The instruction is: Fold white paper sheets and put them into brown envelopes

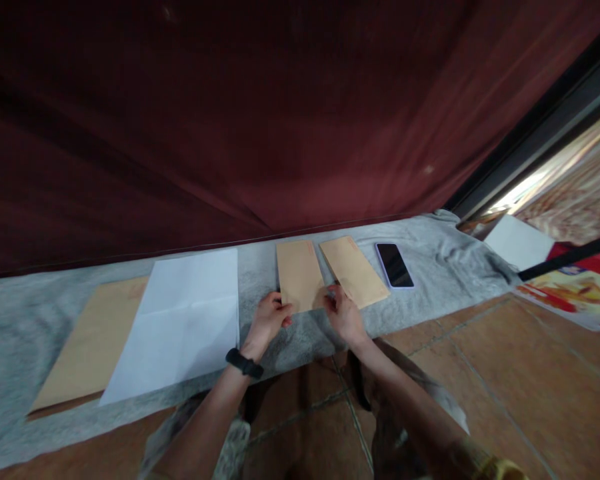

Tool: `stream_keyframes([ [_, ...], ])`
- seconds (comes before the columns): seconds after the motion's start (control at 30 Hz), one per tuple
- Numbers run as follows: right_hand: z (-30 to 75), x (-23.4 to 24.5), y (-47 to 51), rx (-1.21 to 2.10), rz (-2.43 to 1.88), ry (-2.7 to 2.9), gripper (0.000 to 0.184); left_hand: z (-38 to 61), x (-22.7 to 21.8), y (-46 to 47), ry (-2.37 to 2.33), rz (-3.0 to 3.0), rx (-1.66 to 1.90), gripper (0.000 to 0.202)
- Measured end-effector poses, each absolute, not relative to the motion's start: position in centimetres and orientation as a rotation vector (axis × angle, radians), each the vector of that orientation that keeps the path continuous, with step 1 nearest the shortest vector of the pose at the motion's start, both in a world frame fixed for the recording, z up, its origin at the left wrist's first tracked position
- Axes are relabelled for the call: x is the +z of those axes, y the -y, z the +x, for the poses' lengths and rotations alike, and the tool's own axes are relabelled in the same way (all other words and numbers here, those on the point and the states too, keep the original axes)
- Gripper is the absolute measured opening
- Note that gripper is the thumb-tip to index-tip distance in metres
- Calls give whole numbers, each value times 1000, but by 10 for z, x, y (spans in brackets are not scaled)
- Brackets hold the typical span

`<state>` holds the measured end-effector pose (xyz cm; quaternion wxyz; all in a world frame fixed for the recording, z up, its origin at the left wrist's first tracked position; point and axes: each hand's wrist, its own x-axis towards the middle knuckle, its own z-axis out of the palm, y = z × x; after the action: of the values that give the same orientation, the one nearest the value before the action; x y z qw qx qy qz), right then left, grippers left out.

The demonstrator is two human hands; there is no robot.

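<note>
Envelope [300,270], small and brown, lies on the grey cloth [257,267], its lower left corner pinched by my left grip [270,319]; my right grip [347,317] is at its lower right corner, closed or not I cannot tell. From my distance I count one other small envelope [357,272], one larger brown piece [90,340], one phone [395,265], beside white paper [180,320]; the reddish print I cannot read.

The tan paper envelope [300,272] was plain and oblong, with faint reddish print near its far right corner. It lay nearly flat just ahead of the left hand [273,311] and right hand [343,312], its near left corner pinched by the left, its near right corner at the right's fingertips.
</note>
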<state>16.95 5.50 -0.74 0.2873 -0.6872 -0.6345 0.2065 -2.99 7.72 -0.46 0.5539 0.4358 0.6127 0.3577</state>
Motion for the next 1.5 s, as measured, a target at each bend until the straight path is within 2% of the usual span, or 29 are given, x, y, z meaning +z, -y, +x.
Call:
stream_keyframes([
  [0.07, 168, -1, -48, 337, -1848, 1844, 24, -30, -6, -78, -1449, 1019, 842, 26],
  [0.17, 160, 1, -38, 251, -1715, 2011, 26, -30, -8, -80, -1473, 1054, 799, 21],
  [0.33, 141, -18, -20, 232, -1402, 2250, 44, -26, -4, -80, -1583, 1202, 679, 16],
  [0.47, 139, -34, -10, 97, -1433, 2309, 57, -26, 1, -77, -1625, 1269, 653, 16],
  [0.67, 153, -37, -8, 0, -1488, 2291, 63, -29, -3, -78, -1723, 1385, 579, 23],
  [0.8, 158, -37, -8, -12, -1474, 2297, 63, -34, -6, -78, -1724, 1415, 535, 23],
  [0.9, 159, -35, -8, 2, -1479, 2302, 64, -43, -7, -78, -1703, 1470, 540, 8],
  [1.03, 158, -30, -9, 37, -1513, 2305, 64, -63, -4, -77, -1740, 1672, 643, 16],
  [1.27, 157, -28, -10, 79, -1545, 2298, 64, -80, 1, -63, -1562, 1842, 553, 16],
  [1.5, 159, -25, -15, 88, -1553, 2301, 58, -80, -1, -61, -1588, 1851, 486, 14],
])
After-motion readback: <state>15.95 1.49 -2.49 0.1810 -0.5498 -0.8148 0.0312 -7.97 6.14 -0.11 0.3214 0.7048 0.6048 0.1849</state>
